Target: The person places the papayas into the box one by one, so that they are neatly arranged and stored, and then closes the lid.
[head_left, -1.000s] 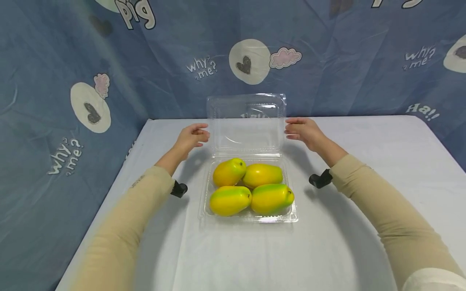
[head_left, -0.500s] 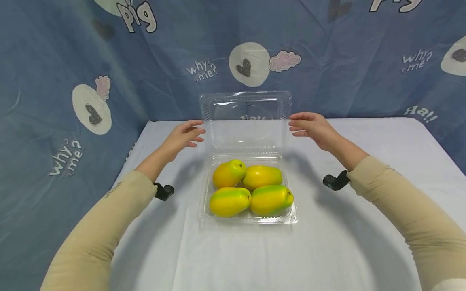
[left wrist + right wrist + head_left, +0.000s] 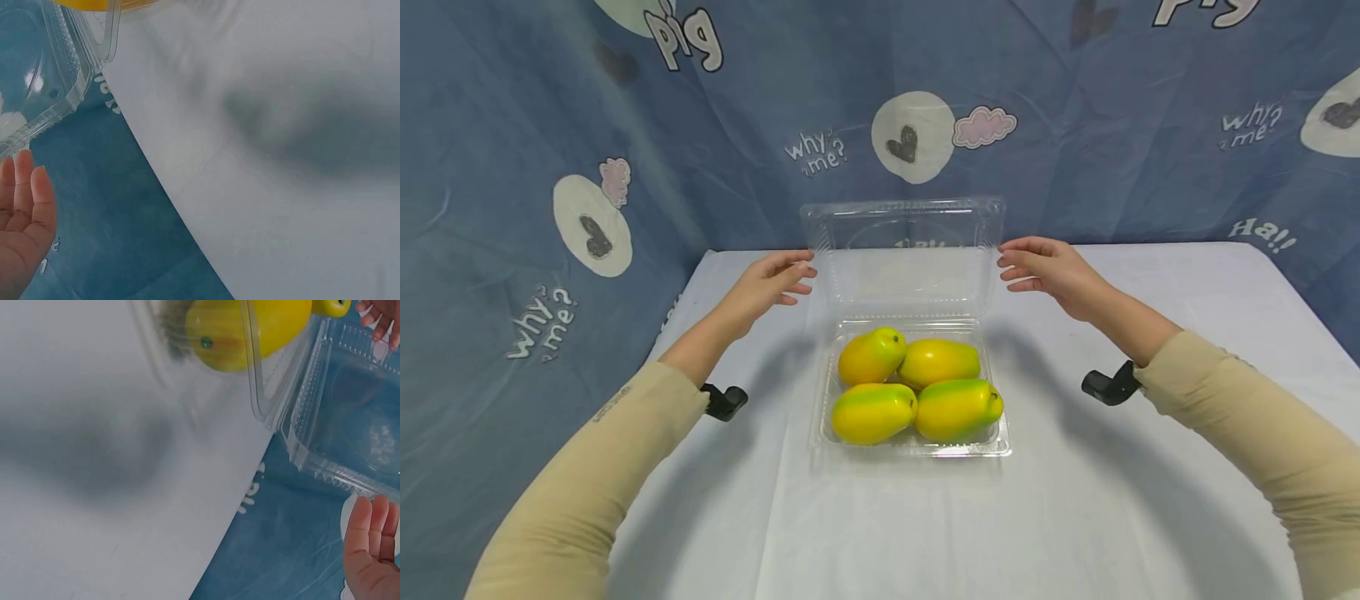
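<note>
A clear plastic clamshell box stands on the table, its base (image 3: 917, 451) holding several yellow-green fruits (image 3: 874, 414) shaped like papayas. The hinged lid (image 3: 902, 207) is raised at the back and leans forward over the hinge. My left hand (image 3: 760, 287) has its fingertips at the lid's left edge, fingers loosely extended. Opposite it, my right hand (image 3: 1060, 275) has its fingertips at the right edge, fingers also extended. In the left wrist view the fingertips of the hand (image 3: 25, 231) meet the lid's rim (image 3: 47, 122); the right wrist view shows the other hand (image 3: 375, 544) likewise.
A white cloth covers the table (image 3: 895, 525). Behind and to the left hangs a blue printed curtain (image 3: 760, 75), close to the table's back edge. Black wrist mounts (image 3: 726, 402) stick out from under both beige sleeves (image 3: 572, 475).
The lid has tilted forward from near upright, its top edge coming closer to me. Both hands have moved with it and slightly apart, and the elbows have spread outward. The fruits have stayed put.
</note>
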`<control>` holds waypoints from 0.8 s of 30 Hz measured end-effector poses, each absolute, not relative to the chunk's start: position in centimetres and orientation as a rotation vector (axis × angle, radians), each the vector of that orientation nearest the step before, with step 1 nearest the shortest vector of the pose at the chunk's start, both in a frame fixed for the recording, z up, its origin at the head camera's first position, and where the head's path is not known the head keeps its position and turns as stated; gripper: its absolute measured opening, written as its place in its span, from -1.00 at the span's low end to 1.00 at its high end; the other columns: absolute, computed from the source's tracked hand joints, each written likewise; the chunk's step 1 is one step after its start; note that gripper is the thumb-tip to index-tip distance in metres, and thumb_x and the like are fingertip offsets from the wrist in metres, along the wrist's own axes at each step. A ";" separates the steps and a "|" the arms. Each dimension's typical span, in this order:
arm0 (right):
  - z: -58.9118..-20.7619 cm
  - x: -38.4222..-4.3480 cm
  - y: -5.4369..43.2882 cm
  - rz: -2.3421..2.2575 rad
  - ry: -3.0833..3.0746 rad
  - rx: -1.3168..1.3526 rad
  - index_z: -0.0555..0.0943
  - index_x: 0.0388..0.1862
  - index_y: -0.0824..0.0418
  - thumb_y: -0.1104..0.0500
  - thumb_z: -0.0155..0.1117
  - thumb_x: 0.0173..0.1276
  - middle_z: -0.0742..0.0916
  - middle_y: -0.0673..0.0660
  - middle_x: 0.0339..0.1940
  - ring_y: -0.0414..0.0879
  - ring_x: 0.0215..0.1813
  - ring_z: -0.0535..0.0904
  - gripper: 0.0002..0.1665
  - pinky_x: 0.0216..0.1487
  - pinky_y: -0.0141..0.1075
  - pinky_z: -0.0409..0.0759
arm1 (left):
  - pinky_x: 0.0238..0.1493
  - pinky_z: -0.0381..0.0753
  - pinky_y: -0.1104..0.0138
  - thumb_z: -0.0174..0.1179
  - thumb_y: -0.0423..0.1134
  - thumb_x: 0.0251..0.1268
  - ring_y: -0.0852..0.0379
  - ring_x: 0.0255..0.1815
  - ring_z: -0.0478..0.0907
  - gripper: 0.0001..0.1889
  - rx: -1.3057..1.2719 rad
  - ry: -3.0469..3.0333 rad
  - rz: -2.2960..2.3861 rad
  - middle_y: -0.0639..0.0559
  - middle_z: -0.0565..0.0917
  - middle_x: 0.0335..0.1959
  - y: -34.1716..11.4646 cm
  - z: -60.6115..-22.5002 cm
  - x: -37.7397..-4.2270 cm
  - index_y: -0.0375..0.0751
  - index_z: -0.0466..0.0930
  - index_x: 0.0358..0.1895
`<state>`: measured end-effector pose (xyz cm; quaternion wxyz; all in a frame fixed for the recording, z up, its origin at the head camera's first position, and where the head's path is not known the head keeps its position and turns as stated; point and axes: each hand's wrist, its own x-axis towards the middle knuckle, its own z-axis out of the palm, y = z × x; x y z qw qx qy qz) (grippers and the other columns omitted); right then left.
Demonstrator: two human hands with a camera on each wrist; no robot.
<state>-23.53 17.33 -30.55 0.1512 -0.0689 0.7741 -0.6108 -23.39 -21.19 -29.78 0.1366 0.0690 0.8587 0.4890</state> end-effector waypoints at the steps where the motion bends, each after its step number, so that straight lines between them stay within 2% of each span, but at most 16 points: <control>1: -30.5 -23.4 17.3 -1.751 2.226 -0.194 0.27 0.22 0.40 0.03 0.01 0.41 0.58 -0.05 -0.17 -0.30 -0.21 0.57 -0.43 -0.09 -0.40 0.55 | 0.16 0.36 0.10 -0.14 0.05 0.40 -0.12 0.17 0.39 -0.42 0.211 2.487 1.411 -0.21 0.35 0.26 -21.3 -29.8 -23.3 -0.16 0.13 0.37; 5: -30.4 -22.9 17.1 -1.762 2.214 -0.161 0.32 0.18 0.36 -0.06 0.06 0.37 0.59 -0.05 -0.22 -0.27 -0.23 0.58 -0.40 -0.11 -0.39 0.56 | 0.15 0.37 0.11 -0.17 0.05 0.42 -0.11 0.16 0.40 -0.44 0.247 2.472 1.420 -0.20 0.36 0.25 -21.8 -30.1 -23.1 -0.15 0.14 0.37; 11: -30.4 -22.1 17.2 -1.842 2.103 -0.160 0.41 0.06 0.27 -0.02 0.05 0.38 0.62 -0.05 -0.28 -0.25 -0.26 0.59 -0.56 -0.16 -0.40 0.57 | 0.15 0.38 0.10 -0.25 0.12 0.42 -0.14 0.15 0.41 -0.41 0.283 2.441 1.440 -0.23 0.37 0.24 -22.2 -30.0 -22.3 -0.20 0.18 0.34; 18: -30.5 -21.0 16.9 -1.854 2.055 -0.175 0.38 -0.02 0.30 -0.03 0.02 0.39 0.63 -0.07 -0.33 -0.24 -0.27 0.60 -0.58 -0.15 -0.40 0.57 | 0.13 0.40 0.13 -0.30 0.21 0.38 -0.10 0.11 0.44 -0.35 0.225 2.447 1.465 -0.20 0.40 0.23 -22.2 -29.9 -20.9 -0.18 0.23 0.32; 24: -30.6 -19.8 16.7 -1.881 2.022 -0.190 0.43 -0.13 0.25 -0.08 -0.02 0.40 0.63 -0.02 -0.30 -0.20 -0.25 0.60 -0.60 -0.14 -0.37 0.57 | 0.03 0.47 0.26 -0.30 0.22 0.38 -0.08 0.07 0.47 -0.35 0.235 2.502 1.483 -0.18 0.42 0.20 -22.2 -30.5 -19.5 -0.19 0.26 0.30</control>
